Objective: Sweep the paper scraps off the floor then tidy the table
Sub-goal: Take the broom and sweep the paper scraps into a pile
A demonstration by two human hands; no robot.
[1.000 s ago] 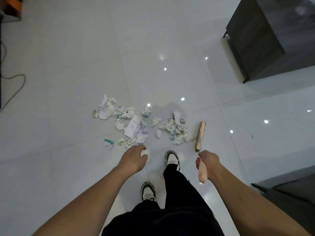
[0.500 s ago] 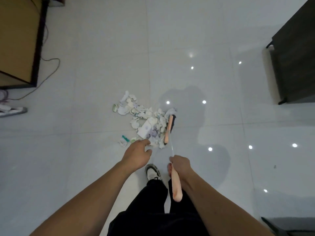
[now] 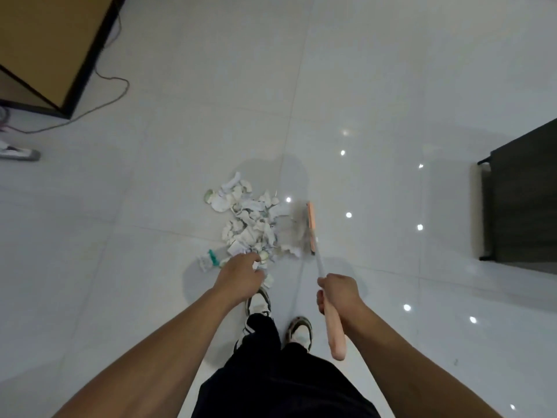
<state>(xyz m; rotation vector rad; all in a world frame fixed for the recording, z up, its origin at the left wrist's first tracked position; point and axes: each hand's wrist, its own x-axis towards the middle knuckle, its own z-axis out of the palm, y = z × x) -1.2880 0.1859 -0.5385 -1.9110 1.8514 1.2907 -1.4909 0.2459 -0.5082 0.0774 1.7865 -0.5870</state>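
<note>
So I've got the broom (image 3: 313, 236) in my right hand (image 3: 339, 294), fingers wrapped tight around the pink handle up near the top, and the brush head is down on the white tile floor (image 3: 180, 116) just to the right of the paper scraps (image 3: 250, 224). The scraps are bunched into one loose pile right in front of my shoes (image 3: 259, 303), with a small green and white bit (image 3: 211, 259) sitting slightly off to the left of the heap. My left hand (image 3: 241, 277) hangs over the near edge of the pile, fingers curled downward; honestly I can't tell from up here whether it's got hold of anything, since the fingertips are hidden under the knuckles. Stuff that could go sideways: the paper is light and crumpled, so if I drag the bristles too fast the pieces will probably skitter and scatter across the slick tile instead of staying clumped. That stray on the left is easy to miss too. Also there's a cable (image 3: 99, 107) trailing near the wooden furniture (image 3: 45, 40) on the far left, and a dark cabinet (image 3: 521, 200) off to the right, so scraps pushed too far could slide underneath either one.
</note>
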